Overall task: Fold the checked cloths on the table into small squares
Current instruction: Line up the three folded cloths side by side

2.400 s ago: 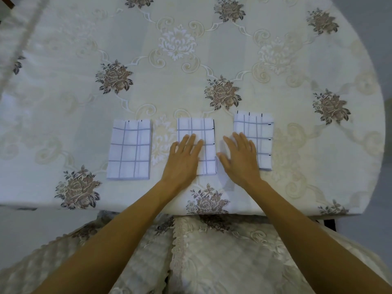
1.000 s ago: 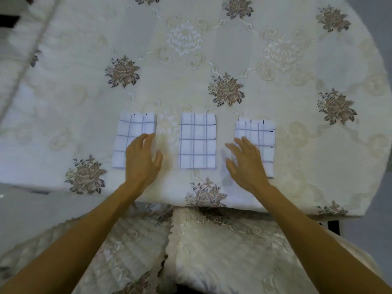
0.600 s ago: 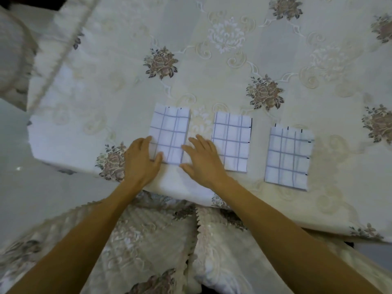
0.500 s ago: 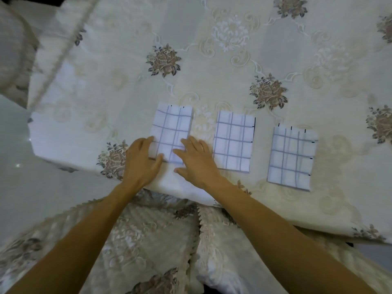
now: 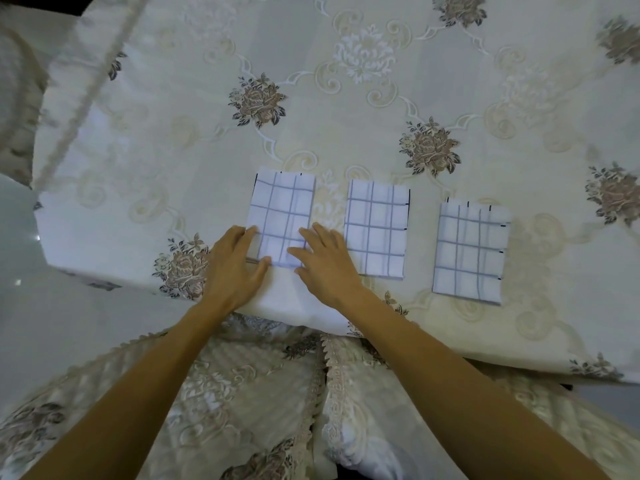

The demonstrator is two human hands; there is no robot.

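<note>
Furthest to the left of the middle cloth point(image 5: 375, 226), the left hand point(image 5: 235, 268) lies flat and relaxed on the counter point(image 5: 173, 150). Its fingertips reach the left edge of the left cloth point(image 5: 282, 216) and its thumb runs along that cloth's near edge. The left cloth is a folded white rectangle with a blue check, lying just beside the middle cloth with a narrow strip of tablecloth point(image 5: 433, 81) between them (cream, with brown roses). In that strip, close against the middle cloth's near left corner, the right hand point(image 5: 325, 265) rests with its fingers spread and straight. Its forefinger and thumb touch the left cloth's near right corner, and it grips nothing. The middle cloth is folded flat and untouched. To its right, a little nearer the person and slightly skewed, lies the right cloth point(image 5: 469, 251), also folded and lying flat, apart from both hands.
</note>
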